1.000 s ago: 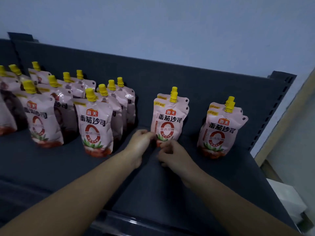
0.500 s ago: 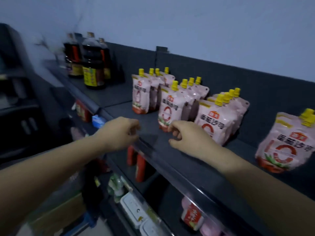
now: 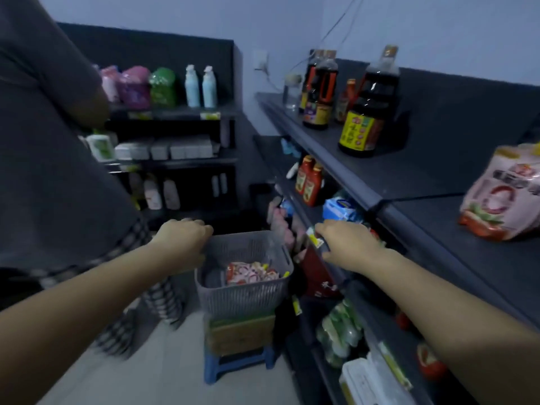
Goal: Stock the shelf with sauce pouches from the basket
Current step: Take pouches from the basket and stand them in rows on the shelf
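A grey plastic basket (image 3: 242,296) stands below me in the aisle, with several red-and-white sauce pouches (image 3: 251,273) lying in its bottom. My left hand (image 3: 181,241) hovers at the basket's left rim, fingers loosely curled and holding nothing. My right hand (image 3: 347,244) is just right of the basket, in front of the lower shelves, with relaxed fingers and nothing in them. The dark top shelf (image 3: 432,182) runs along the right. One pink sauce pouch (image 3: 499,200) stands on it at the far right edge of the view.
The basket sits on a cardboard box (image 3: 239,334) on a blue stool (image 3: 233,363). Another person in a grey shirt (image 3: 58,171) stands close at the left. Dark sauce bottles (image 3: 362,124) stand on the top shelf, and packed goods fill the lower shelves (image 3: 339,325).
My view has swung left and down from the row of pouches to the basket. Both hands have left the shelf and dropped towards the basket, empty.
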`<move>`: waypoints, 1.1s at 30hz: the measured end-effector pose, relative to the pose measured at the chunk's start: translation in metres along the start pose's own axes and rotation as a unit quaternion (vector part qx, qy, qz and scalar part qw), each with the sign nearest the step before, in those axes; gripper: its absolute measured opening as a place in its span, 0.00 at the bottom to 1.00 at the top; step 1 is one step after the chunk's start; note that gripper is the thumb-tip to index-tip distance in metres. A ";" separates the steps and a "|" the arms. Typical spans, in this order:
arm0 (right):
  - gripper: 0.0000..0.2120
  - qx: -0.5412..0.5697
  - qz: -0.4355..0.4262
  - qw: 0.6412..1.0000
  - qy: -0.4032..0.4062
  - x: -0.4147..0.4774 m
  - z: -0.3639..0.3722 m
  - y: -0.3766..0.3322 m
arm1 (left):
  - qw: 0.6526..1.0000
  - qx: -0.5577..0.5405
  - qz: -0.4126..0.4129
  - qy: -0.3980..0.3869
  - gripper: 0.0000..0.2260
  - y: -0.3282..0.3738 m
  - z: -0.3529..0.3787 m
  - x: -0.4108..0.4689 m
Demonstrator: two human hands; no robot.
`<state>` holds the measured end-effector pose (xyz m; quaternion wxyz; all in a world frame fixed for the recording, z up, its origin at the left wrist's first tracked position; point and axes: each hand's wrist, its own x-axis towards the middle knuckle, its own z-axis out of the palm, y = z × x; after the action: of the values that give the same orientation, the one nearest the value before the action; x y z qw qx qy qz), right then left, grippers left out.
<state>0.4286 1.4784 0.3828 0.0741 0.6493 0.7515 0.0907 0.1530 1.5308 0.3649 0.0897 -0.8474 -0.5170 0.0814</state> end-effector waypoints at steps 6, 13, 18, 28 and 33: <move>0.18 0.017 -0.053 0.997 -0.046 0.071 0.042 -0.037 | 0.999 -0.014 -0.018 -0.044 0.14 -0.033 0.060 0.027; 0.16 0.022 -0.129 0.986 -0.101 0.167 0.100 -0.048 | 0.993 -0.028 -0.033 -0.113 0.13 -0.047 0.109 0.100; 0.14 0.041 -0.147 0.976 -0.156 0.240 0.149 -0.034 | 0.985 -0.069 -0.043 -0.155 0.17 -0.053 0.146 0.167; 0.22 0.043 -0.138 0.953 -0.267 0.321 0.238 -0.021 | 0.969 -0.087 -0.035 -0.230 0.16 -0.058 0.211 0.247; 0.22 0.023 -0.105 0.943 -0.315 0.336 0.283 -0.027 | 0.956 -0.101 0.002 -0.274 0.16 -0.065 0.248 0.279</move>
<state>0.4181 1.8185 0.1039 0.3011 0.5633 0.7558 -0.1444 0.1658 1.8255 0.1270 -0.1418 -0.7979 -0.5258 0.2585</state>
